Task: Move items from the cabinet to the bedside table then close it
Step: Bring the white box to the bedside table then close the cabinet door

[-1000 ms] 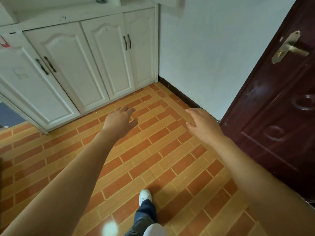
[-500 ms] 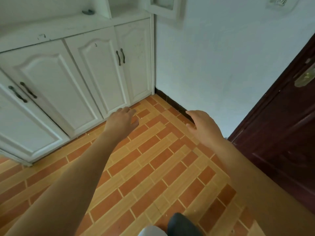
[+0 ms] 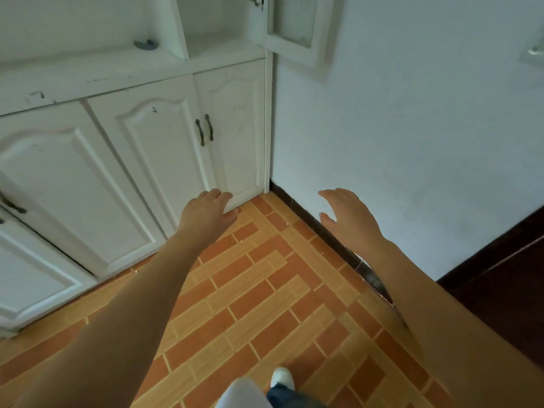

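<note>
A white cabinet (image 3: 141, 148) fills the left and upper left, its lower doors shut. At the top, an upper compartment (image 3: 215, 28) stands open with its glass-paned door (image 3: 294, 28) swung out to the right; nothing shows inside it. A small dark object (image 3: 144, 44) lies on the cabinet's ledge. My left hand (image 3: 207, 213) is stretched forward in front of the lower right door, empty, fingers loosely apart. My right hand (image 3: 347, 219) is held out near the white wall, empty, fingers spread. No bedside table is in view.
A white wall (image 3: 412, 142) with a dark skirting (image 3: 312, 222) runs on the right. A dark brown door (image 3: 506, 284) stands at the far right. The floor (image 3: 265, 304) is orange brick-pattern tile. My white shoe (image 3: 282, 376) shows at the bottom.
The view has risen and swung left, bringing the open upper compartment and its door into sight. The brown door has slid toward the right edge. Both hands stay empty and outstretched.
</note>
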`<state>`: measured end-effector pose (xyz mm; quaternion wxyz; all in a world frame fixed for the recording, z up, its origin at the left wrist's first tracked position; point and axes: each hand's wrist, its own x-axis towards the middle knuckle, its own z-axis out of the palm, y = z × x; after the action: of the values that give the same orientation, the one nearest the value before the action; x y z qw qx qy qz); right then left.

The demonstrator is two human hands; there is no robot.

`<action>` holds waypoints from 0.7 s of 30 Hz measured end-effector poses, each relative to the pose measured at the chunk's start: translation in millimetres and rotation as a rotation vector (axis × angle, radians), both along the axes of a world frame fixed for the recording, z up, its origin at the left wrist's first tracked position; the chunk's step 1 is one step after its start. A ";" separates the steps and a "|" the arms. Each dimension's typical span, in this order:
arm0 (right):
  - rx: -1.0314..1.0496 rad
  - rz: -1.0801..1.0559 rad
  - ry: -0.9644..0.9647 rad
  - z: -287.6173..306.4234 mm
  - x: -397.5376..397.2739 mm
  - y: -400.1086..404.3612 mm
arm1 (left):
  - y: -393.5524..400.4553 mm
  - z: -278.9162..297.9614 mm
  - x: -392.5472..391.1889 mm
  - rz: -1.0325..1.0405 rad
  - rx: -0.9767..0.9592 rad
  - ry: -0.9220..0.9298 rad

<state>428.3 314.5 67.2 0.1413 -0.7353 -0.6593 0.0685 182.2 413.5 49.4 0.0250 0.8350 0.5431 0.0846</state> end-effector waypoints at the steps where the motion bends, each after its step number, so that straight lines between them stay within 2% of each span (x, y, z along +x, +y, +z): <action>1: -0.002 0.013 -0.004 1.5 6.7 16.4 | 13.9 -0.6 5.9 0.007 0.006 -0.008; 12: -0.005 0.055 -0.019 5.4 47.2 167.3 | 161.9 1.4 49.6 -0.006 0.004 -0.024; 21: 0.051 -0.021 0.002 -4.9 47.2 319.8 | 329.6 5.7 67.9 -0.097 0.022 0.000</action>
<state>475.6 634.3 62.3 0.1614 -0.7381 -0.6531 0.0510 250.1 743.1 55.1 0.0201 0.8605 0.5012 0.0893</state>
